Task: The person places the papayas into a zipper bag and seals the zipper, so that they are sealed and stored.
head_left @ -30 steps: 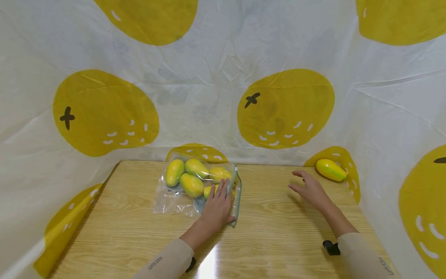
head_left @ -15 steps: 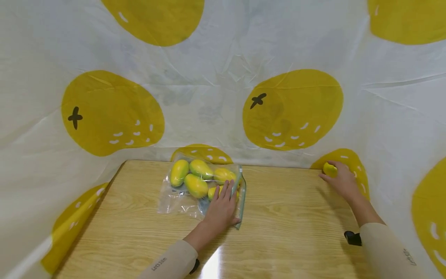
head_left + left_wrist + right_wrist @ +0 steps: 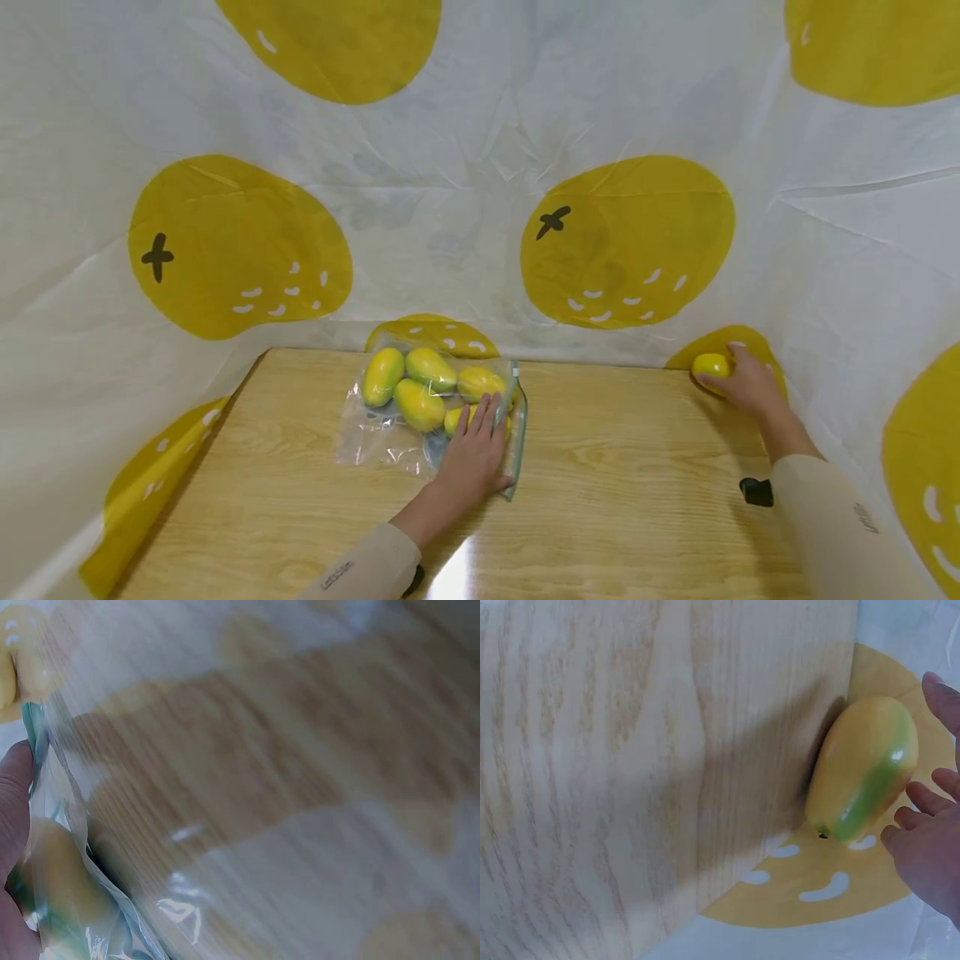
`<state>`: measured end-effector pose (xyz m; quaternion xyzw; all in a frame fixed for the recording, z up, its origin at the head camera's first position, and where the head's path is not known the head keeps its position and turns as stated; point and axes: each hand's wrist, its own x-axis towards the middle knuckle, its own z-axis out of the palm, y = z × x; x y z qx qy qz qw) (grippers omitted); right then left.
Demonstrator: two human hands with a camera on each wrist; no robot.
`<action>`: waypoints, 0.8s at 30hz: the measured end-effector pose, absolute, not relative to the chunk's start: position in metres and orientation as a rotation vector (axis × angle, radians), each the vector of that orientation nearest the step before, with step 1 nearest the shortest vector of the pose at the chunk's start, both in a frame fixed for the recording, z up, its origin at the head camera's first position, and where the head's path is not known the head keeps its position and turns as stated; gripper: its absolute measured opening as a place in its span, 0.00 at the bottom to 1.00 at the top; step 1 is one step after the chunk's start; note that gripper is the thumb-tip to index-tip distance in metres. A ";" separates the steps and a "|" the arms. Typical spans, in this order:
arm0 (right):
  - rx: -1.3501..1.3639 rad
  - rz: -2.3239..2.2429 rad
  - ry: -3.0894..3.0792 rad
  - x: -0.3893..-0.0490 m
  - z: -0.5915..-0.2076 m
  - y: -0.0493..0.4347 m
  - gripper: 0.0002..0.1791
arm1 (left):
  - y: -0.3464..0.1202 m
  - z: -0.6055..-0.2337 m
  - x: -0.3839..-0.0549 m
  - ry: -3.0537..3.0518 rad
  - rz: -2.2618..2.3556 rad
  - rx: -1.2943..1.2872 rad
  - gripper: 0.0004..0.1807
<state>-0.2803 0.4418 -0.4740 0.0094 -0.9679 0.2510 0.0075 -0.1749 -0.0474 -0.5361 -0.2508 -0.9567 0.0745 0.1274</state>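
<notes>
From where I stand, the lone yellow fruit, smooth, glossy and mango-shaped with a green streak point(image 3: 709, 365), sits at the bench's far right corner, right up against the edge. The person's right hand point(image 3: 748, 387) is there. From the head it seems wrapped about the fruit, yet from the right wrist a gap shows and the fingers look loose, so I cannot tell whether it has a grip.

Well apart, towards the far edge and left of the middle, lies a clear plastic bag with a green-edged mouth point(image 3: 375, 447) on the pale wood-grain bench point(image 3: 600, 500). I count five more yellow-green fruits point(image 3: 382, 377) inside it. The left hand point(image 3: 471, 462) rests on the bag beside its mouth, fingers laid out long across the plastic, clutching nothing that I can see.

I'd judge the step as getting hold of the stray fruit while the bag is steadied. The next move calls for a sure grasp, then a lift clear of the corner.
</notes>
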 end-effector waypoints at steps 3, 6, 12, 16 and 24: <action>0.038 0.803 -3.038 -0.280 -0.484 0.441 0.56 | -0.049 -0.538 -0.173 -2.792 0.215 -0.731 0.66; 0.041 0.801 -3.039 -0.277 -0.493 0.442 0.54 | -0.050 -0.539 -0.172 -2.788 0.197 -0.731 0.67; 0.016 0.741 -3.046 -0.270 -0.498 0.445 0.53 | -0.049 -0.541 -0.174 -2.752 0.207 -0.736 0.67; 0.013 0.702 -3.053 -0.266 -0.500 0.446 0.51 | -0.049 -0.541 -0.174 -2.741 0.214 -0.732 0.66; 0.024 0.887 -3.009 -0.257 -0.509 0.437 0.50 | -0.049 -0.538 -0.176 -2.748 0.204 -0.739 0.66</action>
